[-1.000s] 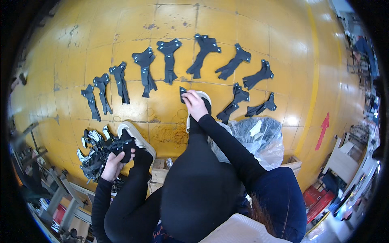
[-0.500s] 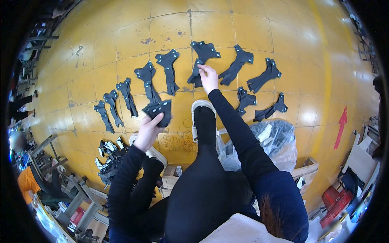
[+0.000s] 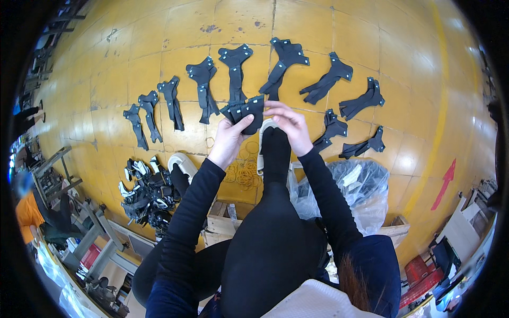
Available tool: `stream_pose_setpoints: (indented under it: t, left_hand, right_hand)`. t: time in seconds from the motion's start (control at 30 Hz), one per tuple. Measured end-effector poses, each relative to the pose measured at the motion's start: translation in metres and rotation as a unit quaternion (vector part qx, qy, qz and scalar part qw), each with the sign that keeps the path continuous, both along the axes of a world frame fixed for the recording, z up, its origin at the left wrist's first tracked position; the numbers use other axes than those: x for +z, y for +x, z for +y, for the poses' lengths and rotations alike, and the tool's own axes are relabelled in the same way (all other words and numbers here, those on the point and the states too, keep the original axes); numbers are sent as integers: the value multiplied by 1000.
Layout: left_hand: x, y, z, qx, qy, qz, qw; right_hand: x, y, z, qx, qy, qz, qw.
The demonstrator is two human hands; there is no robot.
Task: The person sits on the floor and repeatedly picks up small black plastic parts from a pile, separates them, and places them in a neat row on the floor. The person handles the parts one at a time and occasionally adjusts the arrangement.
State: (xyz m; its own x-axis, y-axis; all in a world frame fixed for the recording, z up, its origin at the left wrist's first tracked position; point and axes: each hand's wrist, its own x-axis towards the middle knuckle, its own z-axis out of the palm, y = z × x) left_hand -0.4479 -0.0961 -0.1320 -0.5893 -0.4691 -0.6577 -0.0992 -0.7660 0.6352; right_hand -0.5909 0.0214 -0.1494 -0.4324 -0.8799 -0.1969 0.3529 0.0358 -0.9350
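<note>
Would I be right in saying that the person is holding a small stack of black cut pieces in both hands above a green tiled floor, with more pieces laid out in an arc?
Not quite: the floor is yellow, not green, as the head view shows. The rest stands: the left hand and right hand hold a small stack of black cut pieces, with more pieces laid out in an arc.

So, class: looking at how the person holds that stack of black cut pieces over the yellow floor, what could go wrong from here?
1. The left hand pinches a fanned stack of black cut pieces while the right hand reaches in at its edge; several could slip out together.
2. The laid-out pieces lie close in a row on the yellow floor; a dropped piece might overlap one.
3. The white shoe sits just beside the row and might scuff it.
</note>
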Motion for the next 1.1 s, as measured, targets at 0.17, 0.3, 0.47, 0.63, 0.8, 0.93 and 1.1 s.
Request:
stream_pose_setpoints:
  t: [0.17,0.3,0.47,0.63,0.8,0.93,1.1]
  left_hand:
    - [-1,-6,8,1,5,-4,1000]
    - [-5,6,5,-9,40,25,999]
    - [3,13,3,-70,43,41,996]
    - [-6,23,11,-78,31,15,996]
    - [2,11,37,-76,158,59,983]
    - [8,5,58,-73,256,94,959]
    - [12,11,66,-157,202,54,965]
  right_hand:
    - [-1,4,13,8,32,53,998]
    - [-17,2,17,-60,27,-44,997]
    - [-44,21,36,-34,93,296,950]
    - [-58,66,46,170,55,538,824]
    - [-79,59,50,126,81,502,852]
    - [-82,53,56,92,17,426,900]
    - [-84,50,49,-76,36,333,939]
